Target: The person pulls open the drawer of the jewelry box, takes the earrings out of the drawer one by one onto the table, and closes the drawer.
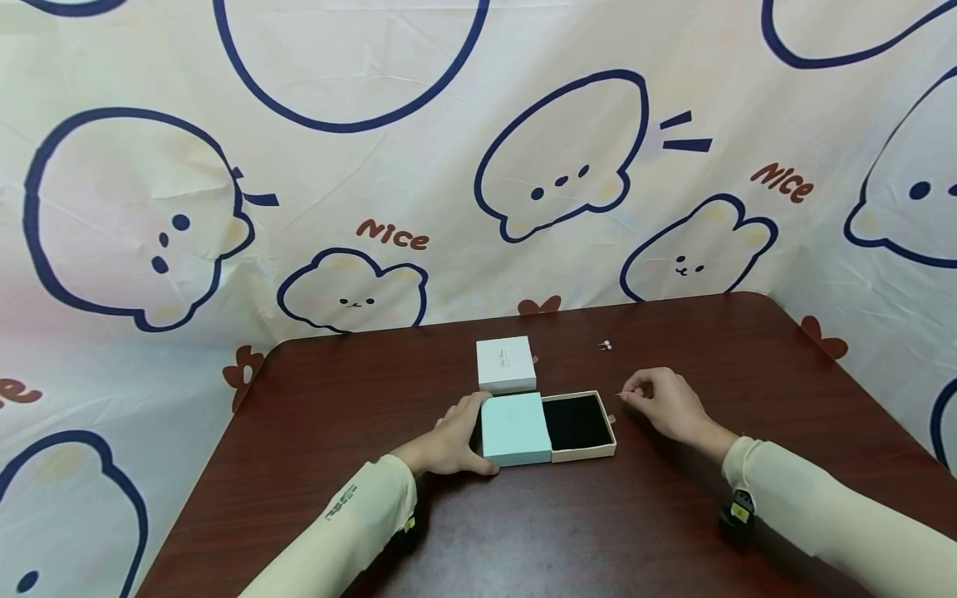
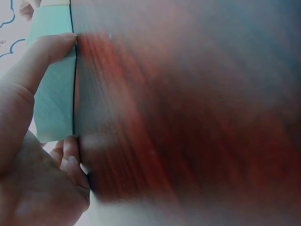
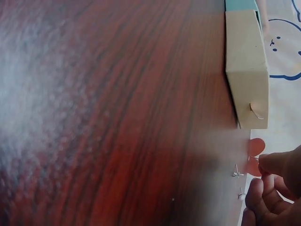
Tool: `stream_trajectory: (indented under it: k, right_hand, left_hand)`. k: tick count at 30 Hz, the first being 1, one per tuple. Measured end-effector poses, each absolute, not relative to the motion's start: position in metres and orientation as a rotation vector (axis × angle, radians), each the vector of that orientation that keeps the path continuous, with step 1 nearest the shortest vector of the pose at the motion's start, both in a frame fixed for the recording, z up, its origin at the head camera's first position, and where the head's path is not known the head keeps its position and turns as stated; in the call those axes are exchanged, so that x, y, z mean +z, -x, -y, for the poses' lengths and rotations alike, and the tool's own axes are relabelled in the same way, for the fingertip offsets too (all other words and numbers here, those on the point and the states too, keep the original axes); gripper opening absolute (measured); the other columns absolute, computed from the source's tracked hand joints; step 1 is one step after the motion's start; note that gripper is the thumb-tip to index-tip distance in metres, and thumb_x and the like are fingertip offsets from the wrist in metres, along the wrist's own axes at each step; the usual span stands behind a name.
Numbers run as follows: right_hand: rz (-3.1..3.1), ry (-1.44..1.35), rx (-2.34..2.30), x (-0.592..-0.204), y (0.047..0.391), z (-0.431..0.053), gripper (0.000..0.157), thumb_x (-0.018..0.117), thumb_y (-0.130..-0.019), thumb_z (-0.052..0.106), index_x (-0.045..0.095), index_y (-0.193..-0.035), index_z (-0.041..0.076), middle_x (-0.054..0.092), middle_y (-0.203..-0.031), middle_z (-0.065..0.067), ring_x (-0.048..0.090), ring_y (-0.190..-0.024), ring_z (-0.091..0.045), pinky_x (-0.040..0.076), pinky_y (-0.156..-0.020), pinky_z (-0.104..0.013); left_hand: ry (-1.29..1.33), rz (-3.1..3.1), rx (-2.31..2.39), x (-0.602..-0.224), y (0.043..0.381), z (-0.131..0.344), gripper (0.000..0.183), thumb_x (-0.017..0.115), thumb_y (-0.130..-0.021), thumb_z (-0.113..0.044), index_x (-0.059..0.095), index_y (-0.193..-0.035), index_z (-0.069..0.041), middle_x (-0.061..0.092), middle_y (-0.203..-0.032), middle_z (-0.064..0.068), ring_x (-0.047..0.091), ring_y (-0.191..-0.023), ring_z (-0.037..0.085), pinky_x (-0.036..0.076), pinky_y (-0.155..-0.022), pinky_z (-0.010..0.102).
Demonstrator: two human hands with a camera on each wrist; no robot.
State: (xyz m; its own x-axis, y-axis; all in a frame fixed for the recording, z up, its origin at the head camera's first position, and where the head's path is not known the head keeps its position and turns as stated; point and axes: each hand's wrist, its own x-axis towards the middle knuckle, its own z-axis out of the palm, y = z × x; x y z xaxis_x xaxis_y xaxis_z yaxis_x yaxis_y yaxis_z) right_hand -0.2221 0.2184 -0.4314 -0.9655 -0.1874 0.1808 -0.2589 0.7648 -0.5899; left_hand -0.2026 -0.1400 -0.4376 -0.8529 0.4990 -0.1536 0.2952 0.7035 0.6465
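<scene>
My left hand (image 1: 452,436) grips the left end of a pale turquoise box sleeve (image 1: 516,429), its thumb on the near side in the left wrist view. A cream drawer (image 1: 583,454) with a black lining (image 1: 577,421) sticks out of the sleeve's right end. A short ribbon tab (image 3: 255,111) shows on the drawer's end. Just right of the drawer, my right hand (image 1: 669,404) pinches a tiny thin thing (image 3: 253,158) between thumb and forefinger; its kind is too small to tell. Two small pale pieces (image 1: 606,345), perhaps stud earrings, lie farther back on the table.
Behind the turquoise box stands a white box (image 1: 506,364) with small lettering on its lid. Both rest on a dark red-brown wooden table (image 1: 553,531). A printed cloth (image 1: 419,191) hangs along the table's back and sides.
</scene>
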Motion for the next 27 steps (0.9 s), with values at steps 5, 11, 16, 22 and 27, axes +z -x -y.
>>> stream_trajectory:
  k: [5, 11, 16, 22, 27]
  right_hand:
    - [2.862, -0.336, 0.961, -0.436, 0.224, -0.219, 0.008, 0.071, -0.094, 0.013, 0.074, -0.087, 0.01, 0.057, -0.074, 0.001, 0.047, -0.064, -0.012, 0.034, -0.055, -0.025]
    - [2.876, -0.326, 0.933, -0.439, 0.227, -0.218, 0.01, 0.072, -0.093, 0.017, 0.073, -0.085, 0.012, 0.056, -0.073, 0.002, 0.045, -0.061, -0.011, 0.033, -0.053, -0.026]
    - [2.886, -0.329, 0.915, -0.44, 0.228, -0.218, 0.01, 0.071, -0.093, 0.018, 0.073, -0.085, 0.012, 0.055, -0.072, 0.002, 0.044, -0.059, -0.012, 0.031, -0.051, -0.026]
    - [2.902, -0.316, 0.897, -0.442, 0.228, -0.219, 0.009, 0.071, -0.093, 0.017, 0.072, -0.085, 0.013, 0.055, -0.071, 0.003, 0.042, -0.056, -0.011, 0.03, -0.05, -0.027]
    - [2.91, -0.306, 0.892, -0.443, 0.229, -0.218, 0.009, 0.071, -0.094, 0.017, 0.072, -0.086, 0.013, 0.054, -0.07, 0.004, 0.042, -0.055, -0.01, 0.03, -0.05, -0.027]
  left_hand:
    - [-0.624, -2.593, 0.909, -0.438, 0.203, 0.14, 0.11, 0.089, -0.074, -0.032, 0.022, -0.157, -0.01, 0.036, -0.151, 0.014, 0.037, -0.132, 0.031, 0.029, -0.105, 0.055]
    - [-0.62, -2.587, 0.911, -0.438, 0.203, 0.14, 0.11, 0.089, -0.074, -0.033, 0.021, -0.158, -0.01, 0.035, -0.153, 0.014, 0.036, -0.135, 0.032, 0.028, -0.106, 0.056]
    - [-0.628, -2.592, 0.905, -0.438, 0.203, 0.14, 0.11, 0.089, -0.074, -0.033, 0.021, -0.157, -0.01, 0.036, -0.152, 0.014, 0.036, -0.133, 0.032, 0.029, -0.105, 0.055]
    - [-0.628, -2.593, 0.906, -0.438, 0.203, 0.14, 0.11, 0.089, -0.074, -0.033, 0.021, -0.157, -0.01, 0.036, -0.152, 0.014, 0.036, -0.133, 0.032, 0.029, -0.104, 0.054]
    - [-0.622, -2.595, 0.907, -0.438, 0.203, 0.14, 0.11, 0.089, -0.074, -0.033, 0.021, -0.157, -0.01, 0.037, -0.152, 0.014, 0.037, -0.132, 0.031, 0.029, -0.104, 0.054]
